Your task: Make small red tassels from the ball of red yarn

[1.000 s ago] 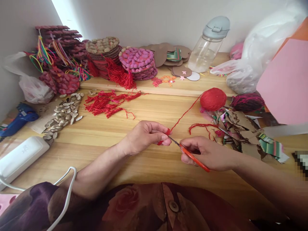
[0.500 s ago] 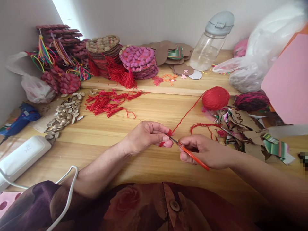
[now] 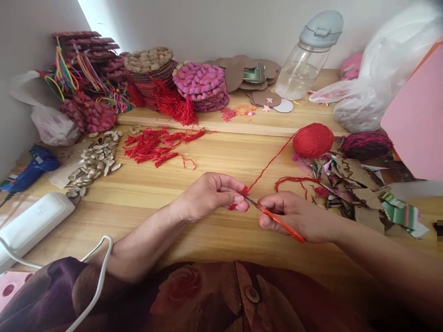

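Red yarn [image 3: 268,164] runs from the red ball of yarn [image 3: 313,140] down to my left hand [image 3: 216,196], which is closed on it. The yarn is wound round its fingers, showing as red bands near the tips. My right hand [image 3: 294,214] grips a pair of scissors [image 3: 284,225] with orange-red handles. Their metal blades point left, with the tips at the yarn beside my left fingertips. Whether the blades are round the strand I cannot tell. A loose bundle of red yarn [image 3: 292,180] lies just beyond my right hand.
Red tassels [image 3: 152,145], peanut shells [image 3: 95,159], a blue glue gun [image 3: 31,168] and a white power strip [image 3: 36,228] lie leftward. Cardboard scraps [image 3: 360,189] lie right. Along the back stand decorated discs [image 3: 199,83], cardboard circles [image 3: 233,76] and a water bottle [image 3: 304,64].
The view has shifted slightly. Both hands keep nearly the same pose, and the scissors stay at the yarn by my left fingertips.
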Tool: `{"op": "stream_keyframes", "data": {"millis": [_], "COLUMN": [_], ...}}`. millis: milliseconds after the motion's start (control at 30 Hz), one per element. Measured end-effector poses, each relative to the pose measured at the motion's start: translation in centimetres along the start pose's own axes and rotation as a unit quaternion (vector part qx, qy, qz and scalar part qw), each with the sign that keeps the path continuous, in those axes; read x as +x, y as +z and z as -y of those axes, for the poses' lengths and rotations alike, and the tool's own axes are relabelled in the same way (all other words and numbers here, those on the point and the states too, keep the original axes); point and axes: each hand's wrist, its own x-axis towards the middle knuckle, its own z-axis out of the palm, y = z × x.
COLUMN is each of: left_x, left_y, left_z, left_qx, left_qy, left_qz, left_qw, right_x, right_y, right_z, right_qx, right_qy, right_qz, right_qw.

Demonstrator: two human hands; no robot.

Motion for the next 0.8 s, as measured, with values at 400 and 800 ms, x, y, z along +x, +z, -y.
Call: {"op": "stream_keyframes", "data": {"millis": [400,800], "left_x": [0.08,-0.01], "left_y": [-0.19,-0.35], "left_z": [-0.05,-0.02], "left_qx": [0.013,0.052], "left_qy": [0.021,0.036], "left_qz": [0.003,0.013], "left_qw": [1.0,0.998], "right_x": [0.43,0.36], "right_y": [0.76,0.72], "right_z": [0.2,0.56], "right_qx": [0.033,0.041], "right_qy": [-0.014,-0.041], "right_qz": [-0.012,-0.017], "right_qw": [0.999,0.998]}}
